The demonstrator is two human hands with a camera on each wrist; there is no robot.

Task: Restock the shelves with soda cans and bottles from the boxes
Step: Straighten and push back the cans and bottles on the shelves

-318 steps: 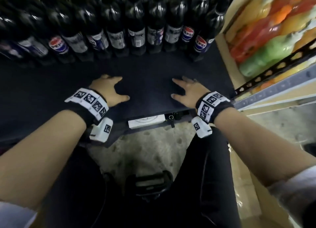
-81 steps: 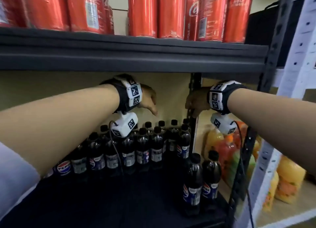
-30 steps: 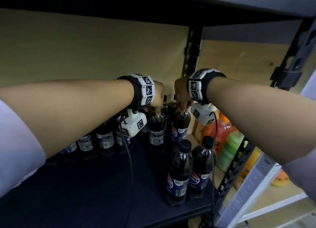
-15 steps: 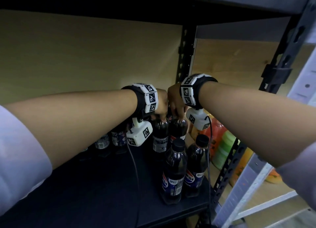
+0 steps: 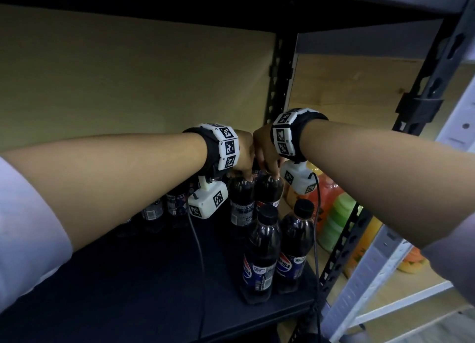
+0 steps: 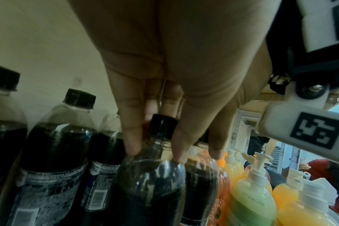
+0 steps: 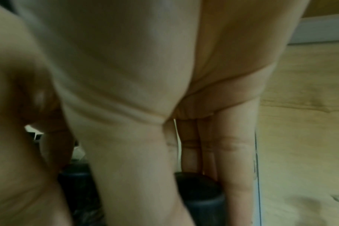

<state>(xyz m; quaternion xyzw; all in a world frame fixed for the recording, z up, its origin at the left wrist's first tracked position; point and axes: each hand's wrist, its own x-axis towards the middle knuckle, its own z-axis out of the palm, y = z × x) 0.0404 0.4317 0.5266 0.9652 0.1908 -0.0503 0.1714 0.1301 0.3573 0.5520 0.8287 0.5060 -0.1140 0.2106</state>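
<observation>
Dark cola bottles with black caps stand on the black shelf (image 5: 128,278). My left hand (image 5: 243,162) grips the neck of one bottle (image 5: 240,201) from above. In the left wrist view its fingers (image 6: 133,142) close around the black cap (image 6: 162,126). Beside it, my right hand (image 5: 267,162) holds the top of the neighbouring bottle (image 5: 268,191). The right wrist view is blurred, with fingers (image 7: 240,175) around a black cap (image 7: 199,188). Both bottles stand upright at the right end of the back row, just behind two front bottles (image 5: 259,255).
More cola bottles (image 5: 164,206) line the back of the shelf to the left. A black upright (image 5: 279,72) stands behind the hands. Orange and green bottles (image 5: 336,221) fill the neighbouring bay on the right. The upper shelf board (image 5: 205,3) hangs overhead.
The hands, bare above the bottles 2.7 s ago, have come down onto two bottle tops. Over the last second the held bottles have come closer to the front pair.
</observation>
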